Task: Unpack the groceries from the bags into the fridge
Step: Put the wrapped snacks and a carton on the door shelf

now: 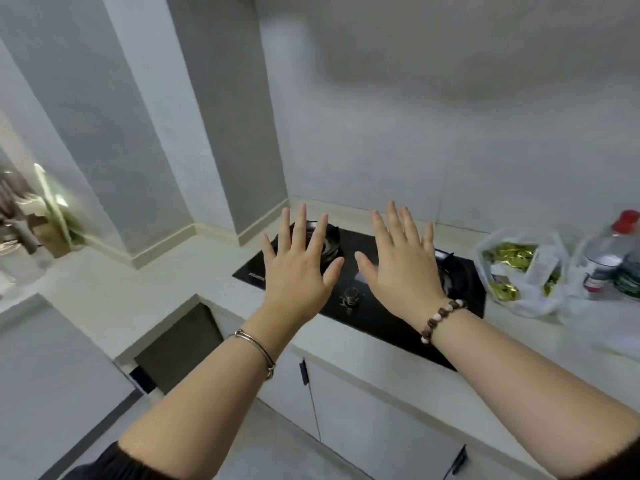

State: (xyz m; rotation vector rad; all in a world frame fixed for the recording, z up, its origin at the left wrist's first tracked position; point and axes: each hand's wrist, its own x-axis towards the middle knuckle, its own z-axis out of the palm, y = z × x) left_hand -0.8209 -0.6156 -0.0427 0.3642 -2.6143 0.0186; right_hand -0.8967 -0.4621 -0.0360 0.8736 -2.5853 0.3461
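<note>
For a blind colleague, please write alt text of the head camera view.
Two empty hands, left and right, spread open, palms down, above a black gas hob. On the pale counter to the right stand a clear plastic bag of groceries and a red-capped bottle.

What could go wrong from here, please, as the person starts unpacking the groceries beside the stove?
1. The plastic bag sits right against the stove; it could melt if the near burner is hot, which the view cannot show.
2. Both hands are empty, the left hand and right hand spread above the stove; reaching across may brush the knob.
3. The tall bottle stands beside the bag; tugging the bag might topple it.
</note>
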